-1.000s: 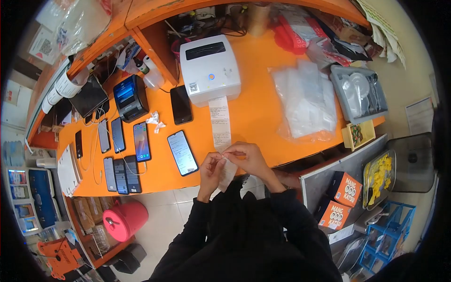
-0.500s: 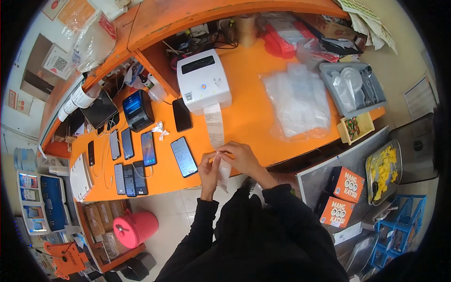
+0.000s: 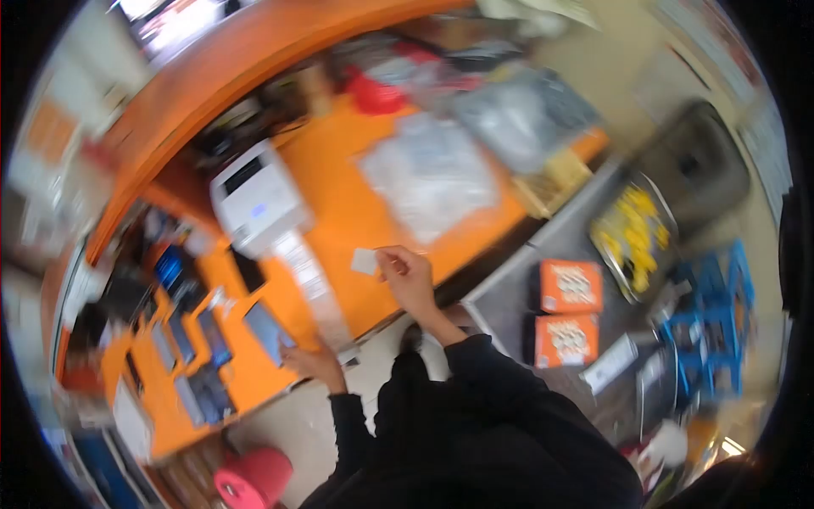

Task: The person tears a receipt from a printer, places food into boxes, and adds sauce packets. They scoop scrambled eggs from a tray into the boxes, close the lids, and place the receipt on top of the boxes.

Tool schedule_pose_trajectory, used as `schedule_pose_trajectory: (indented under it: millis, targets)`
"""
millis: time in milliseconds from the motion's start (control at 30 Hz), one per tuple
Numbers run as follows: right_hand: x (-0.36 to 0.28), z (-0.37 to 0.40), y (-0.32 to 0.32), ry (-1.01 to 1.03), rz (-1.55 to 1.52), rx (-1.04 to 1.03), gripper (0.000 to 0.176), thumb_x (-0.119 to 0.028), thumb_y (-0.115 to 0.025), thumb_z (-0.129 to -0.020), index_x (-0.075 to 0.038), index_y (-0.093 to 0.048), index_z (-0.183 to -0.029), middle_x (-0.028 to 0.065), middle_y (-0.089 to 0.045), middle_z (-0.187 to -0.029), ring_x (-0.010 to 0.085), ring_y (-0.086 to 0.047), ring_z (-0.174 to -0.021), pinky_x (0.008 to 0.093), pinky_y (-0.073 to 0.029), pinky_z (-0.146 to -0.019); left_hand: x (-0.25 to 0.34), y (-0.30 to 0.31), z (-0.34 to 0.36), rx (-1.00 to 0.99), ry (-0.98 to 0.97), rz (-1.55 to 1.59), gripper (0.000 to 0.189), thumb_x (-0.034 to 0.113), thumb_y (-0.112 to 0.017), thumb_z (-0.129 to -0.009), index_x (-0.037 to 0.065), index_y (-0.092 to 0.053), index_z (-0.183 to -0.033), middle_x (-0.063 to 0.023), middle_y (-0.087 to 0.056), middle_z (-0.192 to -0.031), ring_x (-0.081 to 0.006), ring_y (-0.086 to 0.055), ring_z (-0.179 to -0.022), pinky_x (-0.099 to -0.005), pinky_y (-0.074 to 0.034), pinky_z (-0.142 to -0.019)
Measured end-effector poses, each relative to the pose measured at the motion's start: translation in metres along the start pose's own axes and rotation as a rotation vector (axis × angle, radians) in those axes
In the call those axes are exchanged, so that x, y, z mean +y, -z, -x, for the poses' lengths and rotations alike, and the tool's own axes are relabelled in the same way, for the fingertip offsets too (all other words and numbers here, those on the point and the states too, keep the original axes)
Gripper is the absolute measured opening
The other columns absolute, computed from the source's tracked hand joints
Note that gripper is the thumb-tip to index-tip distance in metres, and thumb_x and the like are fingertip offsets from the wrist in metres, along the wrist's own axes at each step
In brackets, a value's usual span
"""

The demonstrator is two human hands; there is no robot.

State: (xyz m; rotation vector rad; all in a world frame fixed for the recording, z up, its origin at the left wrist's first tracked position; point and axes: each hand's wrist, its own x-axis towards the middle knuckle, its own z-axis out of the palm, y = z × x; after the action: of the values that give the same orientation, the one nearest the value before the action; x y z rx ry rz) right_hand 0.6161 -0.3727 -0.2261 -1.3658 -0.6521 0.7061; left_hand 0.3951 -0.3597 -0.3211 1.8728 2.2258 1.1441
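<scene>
Between the fingertips of my right hand [image 3: 409, 277] is a small white paper piece [image 3: 365, 261], held above the orange counter [image 3: 356, 204]. My left hand [image 3: 317, 363] is at the counter's front edge, beside the lower corner of a phone [image 3: 268, 331]; motion blurs its fingers, and whether they hold anything is unclear. A long printed paper strip [image 3: 310, 280] runs from the white printer [image 3: 259, 199] down over the counter edge, between my two hands.
Clear plastic bags [image 3: 432, 178] and a grey tray [image 3: 526, 119] lie at the back right. Two orange boxes [image 3: 570, 287] and a glass dish of yellow food [image 3: 632, 237] stand on the right surface. Several phones [image 3: 203, 394] lie at left. A pink bin [image 3: 254, 479] is below.
The view has turned right. My hands have moved apart from the strip's end; my right hand now has a small white piece, and my left has moved toward the phone.
</scene>
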Motion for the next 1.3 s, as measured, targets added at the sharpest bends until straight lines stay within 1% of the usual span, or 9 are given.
schedule_pose_trajectory:
  millis: [100,267,367,433,500,733,867,1033,1300]
  targets:
    - [-0.014,0.022,0.080,-0.051,-0.134,0.181,0.020,-0.015,-0.057,-0.095,0.001,-0.062,-0.105,0.0079,-0.067,-0.085,0.0159,-0.068,-0.074,0.0231,-0.053,-0.058,0.088,0.006,0.019,-0.099,-0.303,0.421,0.046,0.016,-0.066,-0.083,0.001,-0.050,-0.124,-0.0208,-0.049,-0.125,-0.0395,-0.044,-0.117,-0.0516,-0.035,-0.096]
    - [-0.017,0.091,0.214,0.176,-0.249,0.754,0.018,-0.013,-0.051,-0.098,0.003,-0.057,-0.102,0.0129,-0.067,-0.093,0.0186,-0.068,-0.086,0.0284,-0.057,-0.074,0.237,-0.002,0.097,-1.033,-0.974,0.925,0.027,0.006,-0.061,-0.084,0.005,-0.063,-0.112,-0.0129,-0.056,-0.127,-0.0330,-0.045,-0.126,-0.0426,-0.031,-0.105]
    - [0.006,0.131,0.278,0.303,-0.231,1.038,0.017,-0.014,-0.050,-0.099,0.001,-0.053,-0.105,0.0140,-0.065,-0.100,0.0220,-0.067,-0.094,0.0317,-0.056,-0.080,0.292,-0.021,0.155,-1.100,-1.532,0.798,0.039,0.028,-0.052,-0.093,0.018,-0.055,-0.131,-0.0110,-0.040,-0.146,-0.0316,-0.028,-0.140,-0.0535,-0.021,-0.109]
    - [0.026,0.152,0.303,0.307,-0.387,1.124,0.016,-0.016,-0.050,-0.099,-0.001,-0.051,-0.106,0.0126,-0.063,-0.103,0.0250,-0.066,-0.099,0.0348,-0.057,-0.083,0.304,-0.050,0.192,-1.069,-1.687,0.698,0.044,0.034,-0.047,-0.095,0.024,-0.049,-0.137,-0.0094,-0.031,-0.152,-0.0347,-0.022,-0.142,-0.0609,-0.013,-0.110]
    - [0.044,0.168,0.315,0.333,-0.452,1.197,0.016,-0.015,-0.049,-0.099,-0.001,-0.049,-0.108,0.0139,-0.062,-0.105,0.0257,-0.064,-0.103,0.0370,-0.056,-0.085,0.316,-0.065,0.208,-1.059,-1.742,0.551,0.047,0.041,-0.047,-0.095,0.027,-0.046,-0.140,-0.0084,-0.026,-0.154,-0.0405,-0.014,-0.143,-0.0711,-0.006,-0.105]
    - [0.020,0.203,0.324,0.343,-0.365,1.362,0.027,-0.015,-0.052,-0.098,0.002,-0.060,-0.118,0.0128,-0.061,-0.117,0.0221,-0.062,-0.104,0.0341,-0.055,-0.084,0.345,-0.071,0.219,-0.917,-1.818,0.567,0.060,0.045,-0.062,-0.086,0.030,-0.043,-0.142,-0.0040,-0.021,-0.156,-0.0397,-0.012,-0.142,-0.0676,-0.009,-0.108]
    - [0.016,0.181,0.316,0.329,0.424,1.334,0.020,-0.009,-0.058,-0.092,0.000,-0.067,-0.107,0.0132,-0.064,-0.113,0.0227,-0.064,-0.097,0.0308,-0.050,-0.082,0.336,-0.091,0.233,-0.755,-1.818,0.646,0.056,0.039,-0.063,-0.087,0.027,-0.046,-0.140,-0.0052,-0.028,-0.153,-0.0427,-0.018,-0.140,-0.0666,-0.013,-0.109]
    - [0.003,0.135,0.294,0.272,0.769,1.131,0.022,-0.008,-0.062,-0.086,-0.001,-0.068,-0.107,0.0158,-0.060,-0.112,0.0304,-0.061,-0.097,0.0365,-0.049,-0.083,0.329,-0.108,0.242,-0.646,-1.804,0.805,0.051,0.033,-0.065,-0.086,0.021,-0.051,-0.134,-0.0059,-0.037,-0.148,-0.0426,-0.025,-0.138,-0.0688,-0.014,-0.108]
    - [0.032,0.121,0.288,0.218,1.256,0.993,0.025,-0.014,-0.067,-0.081,-0.005,-0.068,-0.104,0.0144,-0.060,-0.107,0.0312,-0.058,-0.096,0.0405,-0.048,-0.082,0.324,-0.116,0.244,-0.860,-1.563,1.035,0.068,0.013,-0.076,-0.070,0.007,-0.049,-0.132,-0.0128,-0.046,-0.140,-0.0377,-0.031,-0.136,-0.0647,-0.016,-0.110]
